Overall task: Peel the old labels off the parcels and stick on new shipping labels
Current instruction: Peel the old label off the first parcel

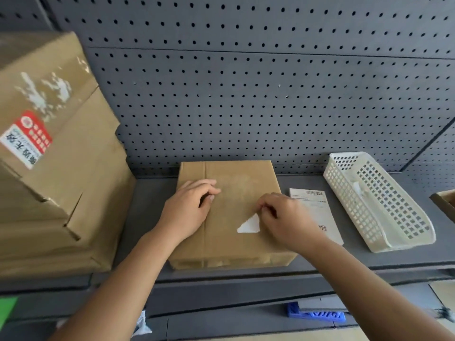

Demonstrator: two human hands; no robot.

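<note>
— What is being worked on here?

— A brown parcel (234, 178), lying flat in the middle of the grey shelf (147, 217). Only a white triangular scrap of the old label (249, 226) is left on its top, near the right edge.

— And the hands?

— The right hand (288, 217) pinches the scrap's upper corner between thumb and fingertips, apparently to lift it off. The left hand (189, 207) rests on the parcel's top with fingers curled under and nothing visible in them. It is likely bracing the box against the pull.

— Is the replacement ready?

— A new shipping label (317, 210) lies face up just beside the parcel, in easy reach of the right hand. Beyond it stands a white plastic basket (394, 205), perhaps for waste. Larger cartons (61, 180) are stacked at the left against the pegboard (246, 94).
</note>
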